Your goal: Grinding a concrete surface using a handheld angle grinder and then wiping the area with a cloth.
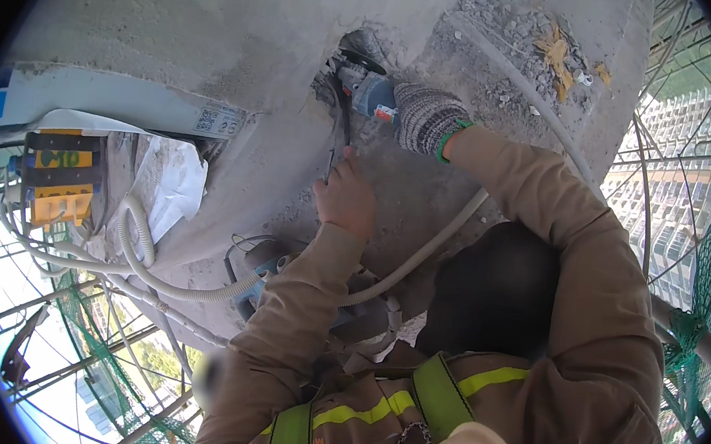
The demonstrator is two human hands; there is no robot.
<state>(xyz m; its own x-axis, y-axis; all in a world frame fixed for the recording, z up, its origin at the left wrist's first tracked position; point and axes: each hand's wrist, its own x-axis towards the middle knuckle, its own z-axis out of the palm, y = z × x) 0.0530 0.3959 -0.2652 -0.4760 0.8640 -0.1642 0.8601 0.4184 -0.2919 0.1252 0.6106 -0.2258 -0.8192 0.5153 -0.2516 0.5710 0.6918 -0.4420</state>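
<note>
My gloved right hand (428, 120) is closed round the body of an angle grinder (375, 97), grey-blue with a red label. Its dark disc (363, 60) sits inside a rough hole (380, 42) broken into the concrete. Below the hole, my bare left hand (348, 196) has its fingers curled at the lower end of a dark thin strip (344, 128), either a cable or a rod. The strip runs up beside the grinder toward the hole. Where the disc meets the material is too small to make out.
Concrete rubble (512, 75) lies at the upper right beside a grey pipe (520, 80). A ribbed hose (197, 294) loops across from the left to a blue machine (253, 285) partly behind my left forearm. A yellow-and-black box (65, 163) stands left. Scaffold poles and green netting (710, 278) border both sides.
</note>
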